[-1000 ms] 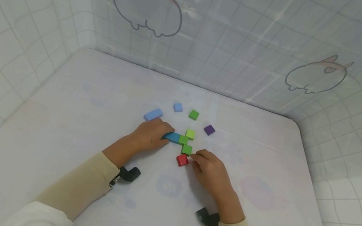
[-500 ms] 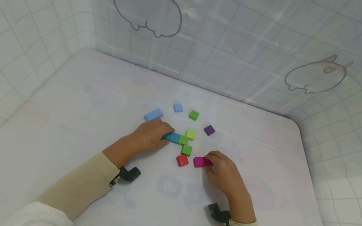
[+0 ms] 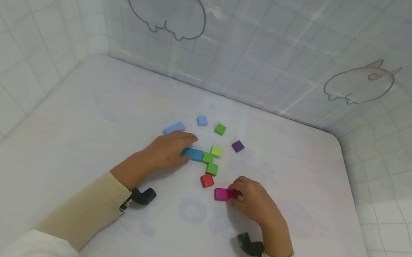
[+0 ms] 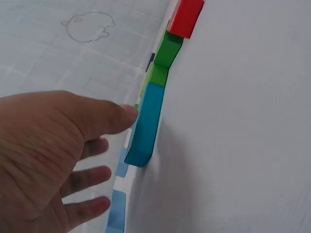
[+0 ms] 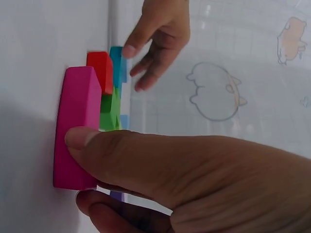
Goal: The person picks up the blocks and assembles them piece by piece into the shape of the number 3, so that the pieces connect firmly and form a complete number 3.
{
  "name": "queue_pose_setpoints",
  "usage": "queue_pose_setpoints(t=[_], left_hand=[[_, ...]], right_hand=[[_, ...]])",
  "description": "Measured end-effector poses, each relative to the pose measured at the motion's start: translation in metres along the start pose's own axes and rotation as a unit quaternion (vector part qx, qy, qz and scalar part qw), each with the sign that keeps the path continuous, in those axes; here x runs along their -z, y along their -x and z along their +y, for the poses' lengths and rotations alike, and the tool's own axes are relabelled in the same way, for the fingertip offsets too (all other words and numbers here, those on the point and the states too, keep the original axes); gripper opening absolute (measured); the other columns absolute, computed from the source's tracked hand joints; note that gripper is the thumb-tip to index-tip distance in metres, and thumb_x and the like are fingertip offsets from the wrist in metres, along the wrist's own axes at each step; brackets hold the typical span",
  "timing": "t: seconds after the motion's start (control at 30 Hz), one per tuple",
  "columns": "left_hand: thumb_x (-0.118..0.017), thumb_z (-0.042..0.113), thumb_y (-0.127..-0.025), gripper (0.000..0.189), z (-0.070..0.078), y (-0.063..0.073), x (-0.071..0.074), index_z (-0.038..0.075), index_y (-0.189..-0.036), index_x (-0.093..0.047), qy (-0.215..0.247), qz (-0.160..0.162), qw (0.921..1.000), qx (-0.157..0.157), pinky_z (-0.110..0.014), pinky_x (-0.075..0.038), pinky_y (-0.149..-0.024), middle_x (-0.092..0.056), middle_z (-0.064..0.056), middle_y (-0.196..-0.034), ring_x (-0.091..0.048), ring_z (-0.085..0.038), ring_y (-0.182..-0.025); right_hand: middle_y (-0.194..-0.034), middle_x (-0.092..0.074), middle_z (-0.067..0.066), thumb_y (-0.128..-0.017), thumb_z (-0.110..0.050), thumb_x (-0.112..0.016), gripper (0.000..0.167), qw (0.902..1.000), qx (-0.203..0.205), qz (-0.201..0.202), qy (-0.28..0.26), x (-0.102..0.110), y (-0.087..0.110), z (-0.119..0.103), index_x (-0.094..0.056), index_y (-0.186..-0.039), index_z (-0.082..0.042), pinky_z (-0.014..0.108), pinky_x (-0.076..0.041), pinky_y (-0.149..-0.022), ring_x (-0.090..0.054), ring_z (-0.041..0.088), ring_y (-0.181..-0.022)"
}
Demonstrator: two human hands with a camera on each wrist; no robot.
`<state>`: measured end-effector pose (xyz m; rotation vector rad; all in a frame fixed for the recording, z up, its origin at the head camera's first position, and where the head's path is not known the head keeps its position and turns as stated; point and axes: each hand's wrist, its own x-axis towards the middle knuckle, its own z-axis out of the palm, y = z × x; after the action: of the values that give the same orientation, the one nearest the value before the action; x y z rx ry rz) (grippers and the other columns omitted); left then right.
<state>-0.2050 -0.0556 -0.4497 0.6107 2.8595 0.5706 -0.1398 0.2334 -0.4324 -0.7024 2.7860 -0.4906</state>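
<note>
Head view: my right hand (image 3: 253, 200) pinches the pink block (image 3: 221, 194) between thumb and fingers, just nearer and to the right of the red block (image 3: 207, 181). My left hand (image 3: 165, 151) is spread loosely at the left end of the blue block (image 3: 195, 155); whether the thumb touches it, I cannot tell. The blue block's right end meets a green block (image 3: 207, 158); a purple block (image 3: 238, 146) lies farther off, right.
</note>
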Motion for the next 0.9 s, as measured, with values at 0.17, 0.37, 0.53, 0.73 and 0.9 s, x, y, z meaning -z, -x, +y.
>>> queue_pose_setpoints(t=[0.17, 0.37, 0.53, 0.73, 0.9], left_hand=[[-0.071, 0.029, -0.093, 0.057, -0.003, 0.0, 0.002, 0.013, -0.144, -0.053, 0.01, -0.004, 0.9999, -0.002, -0.043, -0.037, -0.115, -0.049, -0.002, -0.15, -0.039, -0.023, -0.143], [-0.07, 0.023, -0.094, 0.043, -0.005, -0.002, -0.001, 0.012, -0.135, -0.061, 0.023, -0.018, 0.9996, 0.005, -0.041, -0.042, -0.111, -0.059, -0.003, -0.138, -0.048, -0.022, -0.135], [-0.069, 0.021, -0.095, 0.038, -0.004, -0.003, -0.003, 0.012, -0.132, -0.064, 0.025, -0.02, 0.9995, 0.001, -0.04, -0.045, -0.109, -0.063, -0.002, -0.134, -0.052, -0.022, -0.13], [-0.068, 0.022, -0.096, 0.038, -0.003, -0.003, -0.006, 0.011, -0.132, -0.064, 0.021, -0.012, 0.9997, 0.001, -0.041, -0.045, -0.108, -0.063, -0.003, -0.133, -0.053, -0.022, -0.129], [-0.067, 0.022, -0.096, 0.039, -0.003, -0.003, -0.009, 0.011, -0.133, -0.062, 0.012, -0.007, 0.9999, -0.008, -0.04, -0.044, -0.109, -0.062, -0.003, -0.135, -0.052, -0.022, -0.13]], right_hand=[[-0.098, -0.068, -0.005, -0.081, -0.01, -0.082, 0.023, 0.9999, 0.012, 0.004, 0.008, -0.002, -0.001, -0.003, -0.076, -0.103, -0.013, 0.031, -0.057, -0.086, -0.062, 0.011, -0.091], [-0.099, -0.069, -0.004, -0.081, -0.012, -0.082, 0.024, 1.0, 0.004, 0.002, 0.006, -0.004, -0.001, -0.004, -0.076, -0.104, -0.013, 0.032, -0.057, -0.086, -0.062, 0.012, -0.091], [-0.099, -0.069, -0.005, -0.081, -0.013, -0.083, 0.025, 1.0, 0.002, 0.001, 0.007, -0.005, 0.0, -0.004, -0.075, -0.105, -0.013, 0.032, -0.057, -0.087, -0.062, 0.012, -0.092], [-0.099, -0.069, -0.006, -0.081, -0.013, -0.083, 0.025, 1.0, 0.001, 0.003, 0.008, -0.007, 0.0, -0.004, -0.076, -0.105, -0.014, 0.032, -0.057, -0.087, -0.062, 0.012, -0.093], [-0.099, -0.068, -0.007, -0.081, -0.014, -0.083, 0.025, 1.0, 0.003, -0.005, 0.004, -0.009, 0.0, -0.006, -0.076, -0.105, -0.015, 0.03, -0.057, -0.087, -0.062, 0.01, -0.094]])
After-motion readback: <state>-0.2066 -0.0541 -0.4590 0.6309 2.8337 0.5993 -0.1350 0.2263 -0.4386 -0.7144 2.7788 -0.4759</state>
